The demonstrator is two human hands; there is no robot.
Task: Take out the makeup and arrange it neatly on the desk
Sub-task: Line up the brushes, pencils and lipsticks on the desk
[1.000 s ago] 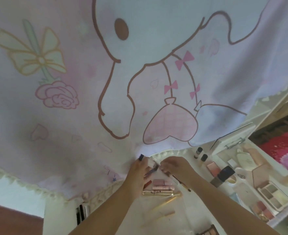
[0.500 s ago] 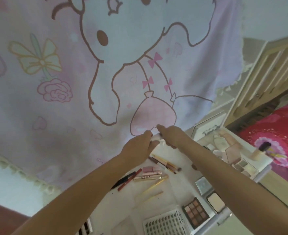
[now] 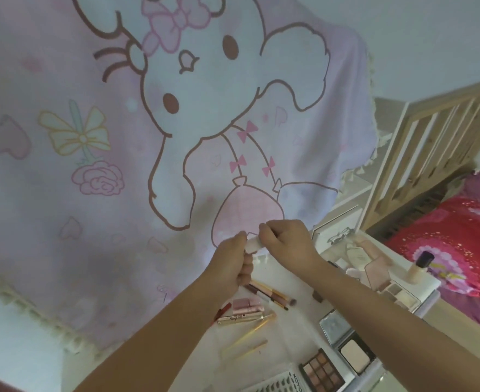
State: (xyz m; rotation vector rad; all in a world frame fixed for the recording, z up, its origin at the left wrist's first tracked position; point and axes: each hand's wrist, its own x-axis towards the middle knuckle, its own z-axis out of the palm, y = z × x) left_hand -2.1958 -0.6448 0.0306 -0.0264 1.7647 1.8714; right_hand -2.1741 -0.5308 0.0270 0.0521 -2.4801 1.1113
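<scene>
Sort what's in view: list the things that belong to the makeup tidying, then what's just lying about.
Job: pale tube held by left hand and right hand; brushes; eyeshadow palette; powder compact; foundation bottle.
Lying about: cartoon cloth; wooden bed frame; red bedding.

We could not tell what the small pale tube (image 3: 252, 245) was; both hands hid most of it. The right forearm (image 3: 374, 312) covered part of the tabletop (image 3: 287, 332). The bottom edge cut off the white basket (image 3: 272, 384). The items near the case (image 3: 337, 230) blurred together.
</scene>
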